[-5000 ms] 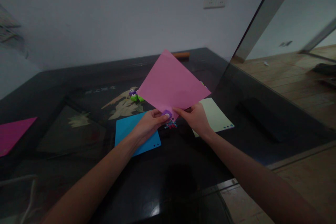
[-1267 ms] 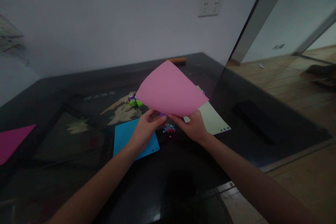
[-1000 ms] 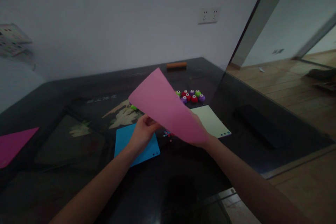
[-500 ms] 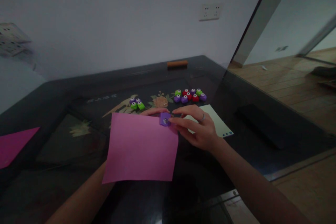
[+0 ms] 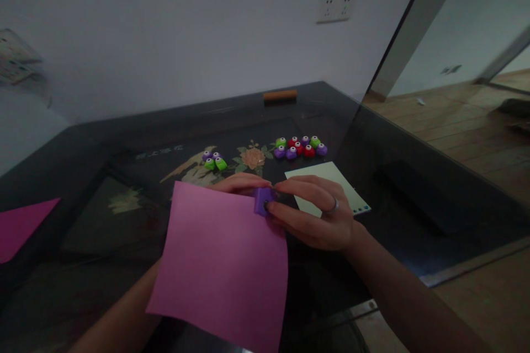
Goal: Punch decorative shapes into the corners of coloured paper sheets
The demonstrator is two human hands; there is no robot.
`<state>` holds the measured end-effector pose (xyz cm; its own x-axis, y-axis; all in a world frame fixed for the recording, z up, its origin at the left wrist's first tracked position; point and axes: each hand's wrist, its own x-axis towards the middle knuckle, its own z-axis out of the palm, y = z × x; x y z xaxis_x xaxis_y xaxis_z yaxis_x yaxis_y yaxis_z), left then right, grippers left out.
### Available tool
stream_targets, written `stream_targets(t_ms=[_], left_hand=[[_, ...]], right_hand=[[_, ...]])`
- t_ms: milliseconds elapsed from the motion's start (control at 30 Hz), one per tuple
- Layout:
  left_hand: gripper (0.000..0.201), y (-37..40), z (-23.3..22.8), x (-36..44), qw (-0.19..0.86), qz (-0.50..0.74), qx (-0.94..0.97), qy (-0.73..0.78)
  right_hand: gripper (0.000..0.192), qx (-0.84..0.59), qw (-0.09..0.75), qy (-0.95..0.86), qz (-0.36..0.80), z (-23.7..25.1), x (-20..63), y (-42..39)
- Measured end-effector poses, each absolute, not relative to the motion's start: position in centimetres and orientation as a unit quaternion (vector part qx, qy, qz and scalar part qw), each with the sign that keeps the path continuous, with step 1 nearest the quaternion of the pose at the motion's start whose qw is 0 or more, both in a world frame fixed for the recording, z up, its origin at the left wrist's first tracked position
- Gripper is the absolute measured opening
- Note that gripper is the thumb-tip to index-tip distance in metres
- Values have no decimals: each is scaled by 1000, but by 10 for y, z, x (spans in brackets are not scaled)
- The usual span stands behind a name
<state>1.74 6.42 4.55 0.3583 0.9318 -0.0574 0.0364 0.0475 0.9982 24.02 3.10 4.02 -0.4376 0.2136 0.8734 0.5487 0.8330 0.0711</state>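
The small purple punch sits clipped over the far right corner of the pink paper, and that corner is the point on which everything here turns. The right hand comes at it from the right, closed on the punch: its thumb lies along the near side and its forefinger curls over the far side. A ring shows on one finger of this hand. The left hand lies mostly hidden beneath the sheet; only its fingers show along the far edge, reaching rightward to touch the punch from the left, apparently pinching the paper there, though the grip itself is covered. So the punch lies between the two hands, with the right hand the one that has it.

The sheet slopes from that held corner toward the near left, its near edge hanging over the near edge of the dark counter. Just right of the right hand lies a pale green sheet, flat on the counter. Farther off sit a cluster of coloured punches and a smaller group to the left of it.
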Motion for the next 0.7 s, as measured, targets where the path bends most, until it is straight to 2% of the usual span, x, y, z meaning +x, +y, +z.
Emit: stream_targets(t_ms=[67, 333, 500, 700], left_hand=[[15, 64, 48, 19, 573, 386, 599, 404], [29, 61, 53, 21, 471, 382, 730, 315], [27, 58, 58, 25, 462, 402, 734, 293], [28, 57, 50, 26, 401, 426, 773, 245]], right_hand=[[17, -225, 478, -829, -182, 41, 240, 30], [16, -233, 484, -825, -175, 41, 239, 28], [12, -238, 517, -817, -93, 43, 235, 26], [11, -234, 560, -794, 28, 44, 232, 23]])
